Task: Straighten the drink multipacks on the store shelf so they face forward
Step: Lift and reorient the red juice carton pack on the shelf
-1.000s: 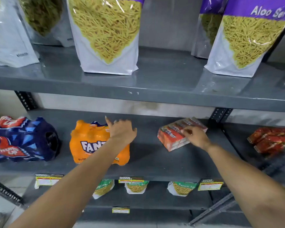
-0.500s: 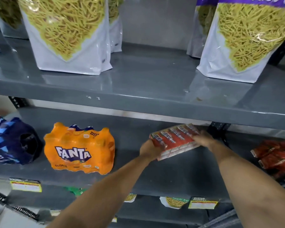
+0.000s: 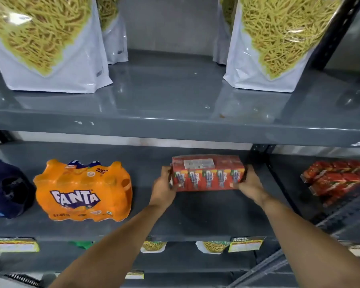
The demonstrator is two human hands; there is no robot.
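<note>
A red multipack of juice cartons (image 3: 207, 173) stands on the grey middle shelf (image 3: 206, 217), its long side toward me with the straws showing. My left hand (image 3: 163, 187) grips its left end and my right hand (image 3: 247, 185) grips its right end. To the left, an orange Fanta multipack (image 3: 82, 191) sits with its logo facing forward. A dark blue multipack (image 3: 7, 189) lies at the far left, partly cut off by the frame edge.
More red carton packs (image 3: 335, 177) lie askew on the neighbouring shelf bay at the right, past a black upright post (image 3: 279, 183). White snack bags (image 3: 48, 42) stand on the upper shelf. Price labels (image 3: 245, 244) hang on the shelf's front edge.
My left hand left the Fanta pack and took the carton pack's left end. Both hands turned the carton pack from a slanted lie to square with the shelf front.
</note>
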